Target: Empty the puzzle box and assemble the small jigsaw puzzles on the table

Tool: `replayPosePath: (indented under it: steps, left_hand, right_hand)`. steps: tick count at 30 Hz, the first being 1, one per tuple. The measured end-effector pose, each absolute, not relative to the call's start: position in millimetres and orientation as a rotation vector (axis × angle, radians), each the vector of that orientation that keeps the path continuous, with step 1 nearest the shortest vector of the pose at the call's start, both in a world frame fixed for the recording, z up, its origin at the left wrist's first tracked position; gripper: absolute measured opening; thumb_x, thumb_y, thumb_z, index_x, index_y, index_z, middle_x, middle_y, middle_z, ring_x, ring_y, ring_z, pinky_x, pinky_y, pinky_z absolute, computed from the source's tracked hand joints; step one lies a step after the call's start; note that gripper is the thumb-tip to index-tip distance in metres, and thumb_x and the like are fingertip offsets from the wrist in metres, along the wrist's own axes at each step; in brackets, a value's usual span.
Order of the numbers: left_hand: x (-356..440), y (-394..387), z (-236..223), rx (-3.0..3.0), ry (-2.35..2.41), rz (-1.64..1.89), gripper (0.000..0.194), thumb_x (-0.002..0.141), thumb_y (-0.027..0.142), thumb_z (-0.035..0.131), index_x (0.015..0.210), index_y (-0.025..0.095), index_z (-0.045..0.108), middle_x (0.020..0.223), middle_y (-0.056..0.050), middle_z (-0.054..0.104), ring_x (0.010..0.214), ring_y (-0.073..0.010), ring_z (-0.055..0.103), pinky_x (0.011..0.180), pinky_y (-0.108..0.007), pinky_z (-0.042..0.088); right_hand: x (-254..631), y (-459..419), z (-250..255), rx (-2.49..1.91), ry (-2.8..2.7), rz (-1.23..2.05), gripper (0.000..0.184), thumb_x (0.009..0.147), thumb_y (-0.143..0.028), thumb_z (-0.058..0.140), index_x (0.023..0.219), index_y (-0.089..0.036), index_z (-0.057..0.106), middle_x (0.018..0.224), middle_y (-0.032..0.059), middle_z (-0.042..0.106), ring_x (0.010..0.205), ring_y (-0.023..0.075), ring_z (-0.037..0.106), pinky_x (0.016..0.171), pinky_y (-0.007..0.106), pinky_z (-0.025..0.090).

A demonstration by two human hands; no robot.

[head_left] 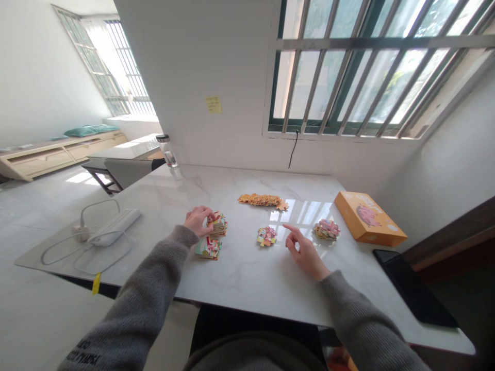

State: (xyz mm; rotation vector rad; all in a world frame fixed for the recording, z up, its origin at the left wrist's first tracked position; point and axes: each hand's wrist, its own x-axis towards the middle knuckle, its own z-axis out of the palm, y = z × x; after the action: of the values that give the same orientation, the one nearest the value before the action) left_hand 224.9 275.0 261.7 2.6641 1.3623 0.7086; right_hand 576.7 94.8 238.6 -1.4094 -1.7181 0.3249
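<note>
My left hand [199, 221] is closed over the near-left side of a stack of puzzle pieces [219, 226], thumb and fingers curled at its edges. Just below it on the table lies a second, flatter pile of green and red pieces [209, 248]. My right hand [304, 250] hovers at or rests on the tabletop, index finger stretched out and thumb apart, with nothing in it. To its left is a small colourful cluster of puzzle pieces [266, 236]. On its other side sits a heaped pile of pinkish pieces [327, 230].
A long row of orange-brown puzzle pieces [263, 200] runs behind both hands. An orange box [369, 218] and a black tablet-like slab [415, 288] lie at the right. A white power strip [117, 227] with cable is far left; a clear bottle [167, 150] stands at the back left.
</note>
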Motion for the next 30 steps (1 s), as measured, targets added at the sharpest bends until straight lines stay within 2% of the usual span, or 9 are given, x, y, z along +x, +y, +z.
replayPosePath:
  steps: [3,6,10,12,15,19,23,26,30]
  left_hand:
    - [218,281,256,2.667,1.308,0.732,0.042,0.071,0.029,0.066,0.112,0.022,0.060,0.121,-0.009,0.058,0.110,-0.0300,0.054,0.098,-0.047,0.042]
    - [209,292,252,2.673,1.193,0.707,0.082,0.067,0.037,0.073,0.141,0.020,0.040,0.126,-0.013,0.053,0.113,-0.0317,0.054,0.102,-0.049,0.042]
    - [206,309,252,2.710,1.045,0.517,0.111,0.064,0.037,0.078,0.154,0.018,0.016,0.123,-0.013,0.053,0.110,-0.0310,0.056,0.104,-0.049,0.041]
    - [210,315,253,2.744,1.020,0.422,0.118,0.062,0.035,0.080,0.156,0.019,0.012,0.121,-0.013,0.054,0.110,-0.0314,0.056,0.104,-0.048,0.042]
    - [217,320,252,2.778,1.000,0.300,0.125,0.058,0.032,0.083,0.157,0.020,0.007,0.120,-0.012,0.054,0.112,-0.0326,0.055,0.103,-0.046,0.042]
    - [223,324,250,2.785,0.981,0.196,0.133,0.053,0.027,0.085,0.157,0.021,0.002,0.120,-0.011,0.052,0.112,-0.0336,0.055,0.101,-0.047,0.043]
    - [228,329,249,2.794,0.900,0.229,0.138,0.049,0.023,0.083,0.158,0.022,-0.001,0.130,-0.014,0.045,0.122,-0.0362,0.049,0.104,-0.048,0.043]
    - [231,330,248,2.781,0.858,0.257,0.137,0.048,0.021,0.082,0.158,0.025,-0.001,0.136,-0.015,0.039,0.125,-0.0370,0.048,0.103,-0.047,0.045]
    - [233,329,245,2.737,0.852,0.240,0.139,0.046,0.017,0.081,0.158,0.028,-0.001,0.139,-0.014,0.035,0.122,-0.0360,0.052,0.099,-0.044,0.048]
  right_hand:
    - [576,94,239,-1.409,-1.701,0.234,0.037,0.098,-0.023,0.042,0.134,-0.019,0.049,0.076,-0.0007,0.056,0.065,0.0143,0.054,0.059,0.025,0.046]
    - [565,93,244,-1.341,-1.754,0.068,0.034,0.098,-0.020,0.043,0.130,-0.021,0.053,0.083,0.0027,0.061,0.077,0.0177,0.058,0.073,0.032,0.050]
    - [523,102,253,-1.211,-1.947,0.089,0.038,0.096,-0.017,0.045,0.134,-0.022,0.051,0.094,0.0057,0.065,0.093,0.0209,0.060,0.094,0.040,0.047]
    - [497,114,254,-1.278,-2.026,0.115,0.040,0.095,-0.017,0.047,0.134,-0.021,0.052,0.097,0.0067,0.066,0.098,0.0228,0.059,0.098,0.043,0.044]
    - [463,142,253,-1.494,-2.120,0.164,0.040,0.092,-0.022,0.053,0.132,-0.014,0.055,0.109,0.0125,0.066,0.103,0.0264,0.056,0.095,0.042,0.045]
    - [441,186,248,-1.614,-2.166,0.239,0.066,0.087,-0.028,0.060,0.146,-0.006,0.040,0.129,0.0184,0.060,0.117,0.0301,0.050,0.102,0.042,0.039]
    - [432,217,244,-1.595,-2.127,0.400,0.089,0.082,-0.032,0.067,0.156,-0.013,0.020,0.143,0.0167,0.052,0.124,0.0329,0.044,0.101,0.043,0.036]
    - [427,229,243,-1.570,-2.114,0.491,0.100,0.078,-0.036,0.071,0.158,-0.020,0.013,0.141,0.0139,0.055,0.121,0.0344,0.045,0.097,0.045,0.035]
    - [425,237,241,-1.502,-2.154,0.538,0.106,0.075,-0.033,0.074,0.158,-0.025,0.008,0.137,0.0119,0.058,0.120,0.0331,0.045,0.096,0.044,0.033]
